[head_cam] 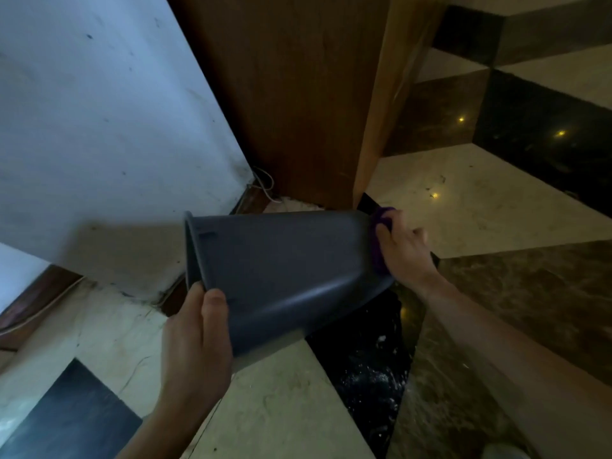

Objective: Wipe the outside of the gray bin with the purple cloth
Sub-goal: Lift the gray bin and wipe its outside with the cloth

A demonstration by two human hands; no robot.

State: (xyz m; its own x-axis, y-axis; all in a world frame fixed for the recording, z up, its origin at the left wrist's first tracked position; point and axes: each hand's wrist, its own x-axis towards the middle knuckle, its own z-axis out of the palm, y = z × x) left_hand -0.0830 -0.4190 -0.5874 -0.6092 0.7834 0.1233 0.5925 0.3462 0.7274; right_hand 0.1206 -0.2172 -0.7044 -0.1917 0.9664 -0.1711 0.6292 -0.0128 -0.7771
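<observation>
The gray bin [284, 260] is held on its side in the air above the floor, its open rim pointing left and its base pointing right. My left hand [195, 329] grips the rim at the lower left, thumb on the outer wall. My right hand [402, 248] presses the purple cloth [381, 233] against the bin's base at the right end. Only a strip of the cloth shows between my fingers and the bin.
A white wall [99, 127] stands to the left and a brown wooden cabinet [291, 94] behind the bin, with loose cables [265, 183] at its foot. The floor is cream, brown and black marble tiles [480, 200], with white specks on the black tile under the bin.
</observation>
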